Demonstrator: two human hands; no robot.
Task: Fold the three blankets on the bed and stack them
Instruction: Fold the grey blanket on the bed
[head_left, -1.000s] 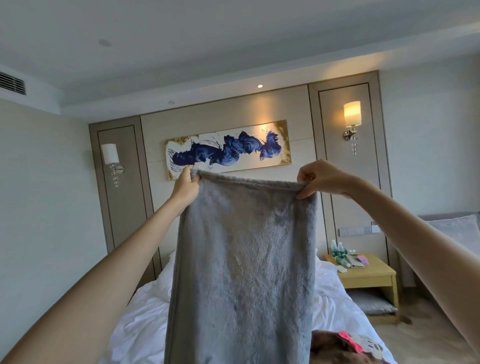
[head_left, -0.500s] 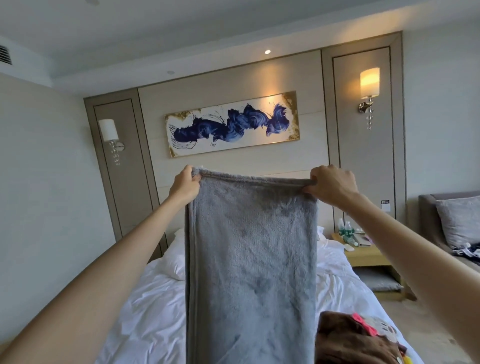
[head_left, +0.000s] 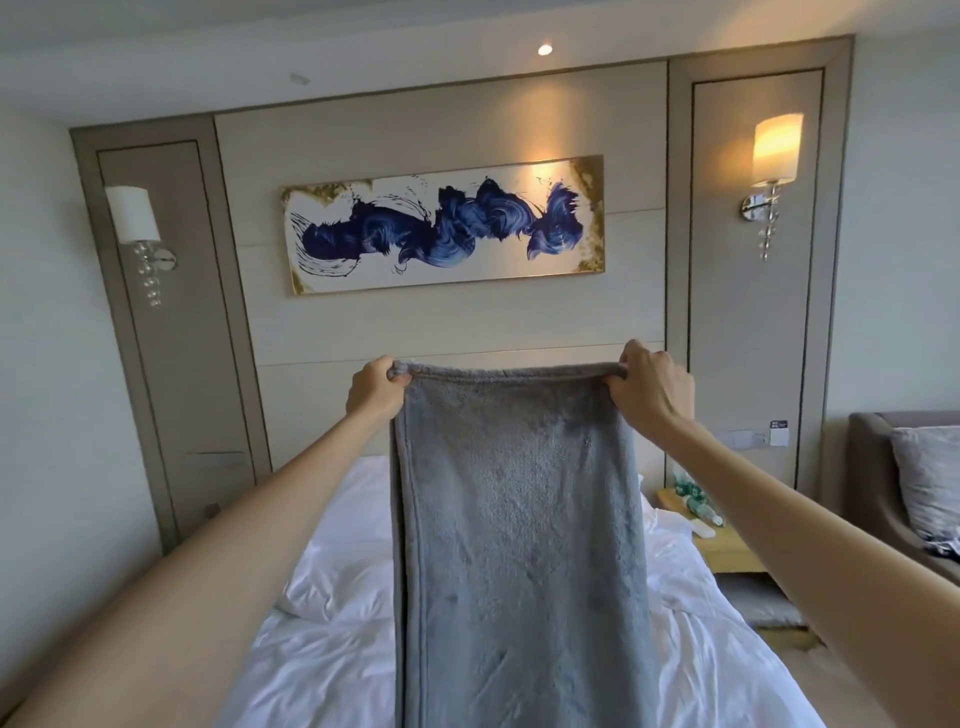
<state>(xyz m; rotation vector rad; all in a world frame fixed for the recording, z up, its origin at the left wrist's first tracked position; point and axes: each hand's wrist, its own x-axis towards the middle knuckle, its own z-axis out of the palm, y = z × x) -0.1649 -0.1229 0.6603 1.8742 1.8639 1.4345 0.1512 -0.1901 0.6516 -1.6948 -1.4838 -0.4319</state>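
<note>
A grey fleece blanket (head_left: 519, 545) hangs folded lengthwise in front of me, over the white bed (head_left: 322, 670). My left hand (head_left: 375, 387) pinches its top left corner. My right hand (head_left: 652, 392) grips the top right corner, fingers curled over the edge. Both arms are stretched forward at about the same height, so the top edge runs level between them. The blanket's lower end drops out of view at the bottom. No other blanket shows in this frame.
White pillows (head_left: 337, 577) lie at the head of the bed. A wooden nightstand (head_left: 727, 551) with bottles stands to the right, and a grey sofa (head_left: 914, 478) with a cushion beyond it. A headboard wall with a blue painting (head_left: 441, 223) is straight ahead.
The view has tilted and moved in; my hands with the grey blanket sit lower in the frame. The brown blanket seen at the lower right earlier is out of view now.
</note>
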